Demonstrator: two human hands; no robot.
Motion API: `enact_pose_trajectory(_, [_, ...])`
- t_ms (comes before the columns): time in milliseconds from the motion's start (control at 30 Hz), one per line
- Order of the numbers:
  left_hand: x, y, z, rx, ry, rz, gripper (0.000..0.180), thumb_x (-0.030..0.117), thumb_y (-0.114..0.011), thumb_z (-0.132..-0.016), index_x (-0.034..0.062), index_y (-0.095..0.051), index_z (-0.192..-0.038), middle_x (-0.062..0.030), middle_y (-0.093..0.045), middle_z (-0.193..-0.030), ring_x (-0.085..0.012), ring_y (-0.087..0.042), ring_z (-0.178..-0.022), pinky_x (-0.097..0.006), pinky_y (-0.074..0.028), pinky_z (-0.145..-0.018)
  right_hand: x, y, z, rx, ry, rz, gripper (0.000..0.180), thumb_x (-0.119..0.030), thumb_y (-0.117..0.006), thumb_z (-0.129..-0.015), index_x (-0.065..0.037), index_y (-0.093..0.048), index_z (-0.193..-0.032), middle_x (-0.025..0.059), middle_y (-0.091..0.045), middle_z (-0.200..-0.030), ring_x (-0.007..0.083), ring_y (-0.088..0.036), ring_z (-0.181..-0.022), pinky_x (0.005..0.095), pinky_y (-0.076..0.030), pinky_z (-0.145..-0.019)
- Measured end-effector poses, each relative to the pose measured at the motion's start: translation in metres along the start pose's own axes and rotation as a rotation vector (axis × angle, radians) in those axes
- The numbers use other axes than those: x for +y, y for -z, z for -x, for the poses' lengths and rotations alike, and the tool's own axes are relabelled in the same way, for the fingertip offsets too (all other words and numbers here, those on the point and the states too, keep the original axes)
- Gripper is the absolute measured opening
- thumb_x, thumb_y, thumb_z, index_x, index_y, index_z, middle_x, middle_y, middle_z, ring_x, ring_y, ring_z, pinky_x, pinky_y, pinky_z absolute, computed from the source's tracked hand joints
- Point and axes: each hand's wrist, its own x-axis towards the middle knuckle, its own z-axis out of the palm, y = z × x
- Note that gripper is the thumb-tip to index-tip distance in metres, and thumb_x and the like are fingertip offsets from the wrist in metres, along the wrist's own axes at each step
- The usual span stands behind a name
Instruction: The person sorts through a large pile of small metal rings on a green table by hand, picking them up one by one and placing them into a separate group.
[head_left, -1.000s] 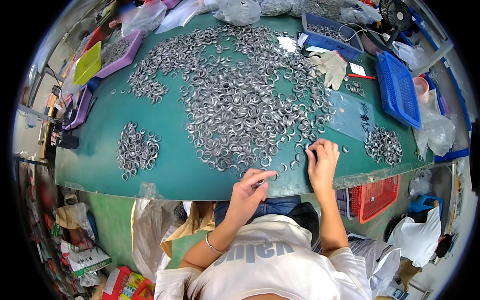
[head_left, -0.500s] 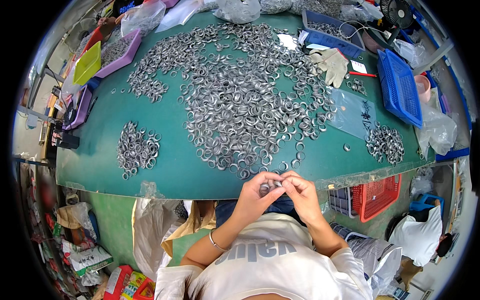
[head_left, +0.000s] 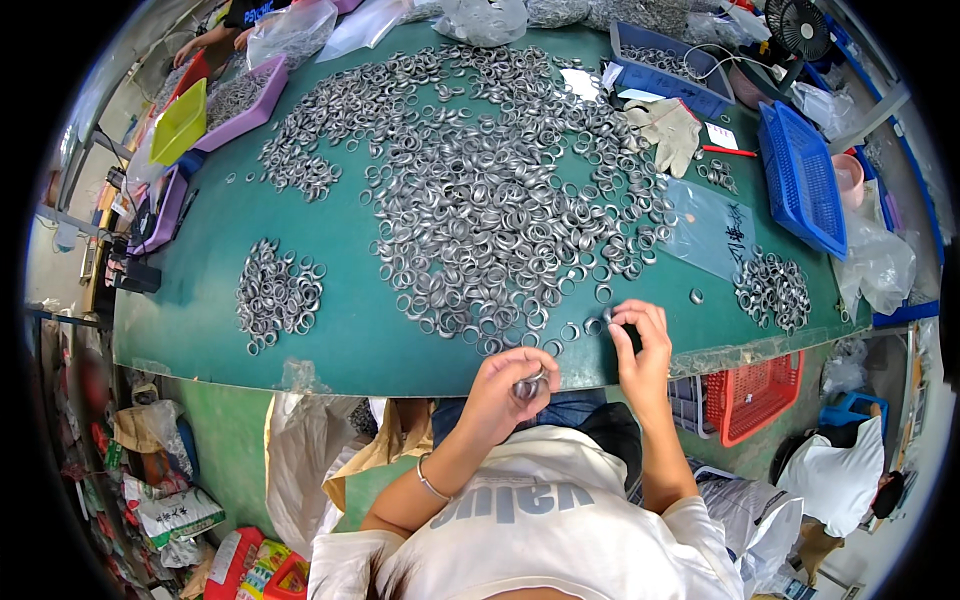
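Observation:
Grey metal rings (head_left: 490, 210) cover the middle of the green table (head_left: 180, 320) in a wide loose heap. By the near edge, my left hand (head_left: 505, 395) is curled closed around a few metal rings (head_left: 530, 385), one showing between the fingers. To its right, over the table, my right hand (head_left: 643, 350) pinches a single ring (head_left: 607, 315) between thumb and fingertips. Two smaller piles lie apart from the heap: a left pile (head_left: 275, 295) and a right pile (head_left: 772, 290). One lone ring (head_left: 696, 296) rests beside the right pile.
A clear plastic bag (head_left: 710, 230), a work glove (head_left: 668, 132) and a red pen (head_left: 729, 151) lie on the right. Blue baskets (head_left: 800, 185) stand at the right edge, a purple tray (head_left: 245, 105) and yellow bin (head_left: 180, 125) at the far left. A red basket (head_left: 755, 395) sits below the table.
My hands were together at the table edge; now they are apart. The right hand has moved right and forward onto the table, while the left stays near the edge with its rings.

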Motion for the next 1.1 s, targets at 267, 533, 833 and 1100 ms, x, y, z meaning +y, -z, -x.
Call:
enact_pose_trajectory(267, [-0.005, -0.023, -0.001, 0.092, -0.184, -0.236, 0.022, 0.005, -0.052, -0.088, -0.0019, -0.058, -0.108, -0.0055, -0.058, -0.081, -0.0088, -0.048, -0.059, -0.020, -0.039, -0.049, -0.054, 0.011, 0.008, -0.050, 0.153, -0.206, 0.014, 0.005, -0.064, -0.069, 0.001, -0.059, -0.080, 0.0128, -0.061, -0.095, 0.0287, -0.056, -0.086, 0.0351, -0.044, -0.077])
enact_pose_trajectory(533, [0.003, -0.030, 0.003, 0.036, -0.102, -0.242, 0.019, 0.008, -0.058, -0.087, -0.0019, -0.060, -0.103, -0.0028, -0.056, -0.072, -0.0062, -0.047, -0.056, -0.020, -0.037, -0.048, -0.064, 0.011, 0.008, 0.002, 0.372, -0.025, 0.017, 0.001, -0.068, -0.065, 0.000, -0.061, -0.081, 0.0119, -0.060, -0.093, 0.0293, -0.055, -0.083, 0.0369, -0.042, -0.071])
enact_pose_trajectory(833, [0.010, -0.032, -0.003, 0.061, -0.073, -0.254, 0.020, 0.010, -0.053, -0.090, -0.0035, -0.060, -0.103, -0.0041, -0.055, -0.073, -0.0073, -0.045, -0.058, -0.019, -0.035, -0.049, -0.059, 0.009, 0.001, -0.013, 0.319, -0.092, 0.017, 0.003, -0.068, -0.065, 0.001, -0.061, -0.080, 0.0140, -0.060, -0.093, 0.0293, -0.056, -0.081, 0.0361, -0.044, -0.069])
enact_pose_trajectory(1100, [0.016, 0.001, -0.010, 0.129, -0.102, -0.191, 0.022, 0.010, -0.052, -0.090, -0.0043, -0.059, -0.105, -0.0094, -0.060, -0.085, -0.0100, -0.046, -0.064, -0.022, -0.036, -0.054, 0.002, 0.020, -0.056, -0.303, -0.242, -0.510, 0.005, -0.001, -0.062, -0.079, 0.003, -0.060, -0.082, 0.0071, -0.059, -0.096, 0.0112, -0.056, -0.083, 0.0243, -0.046, -0.074])
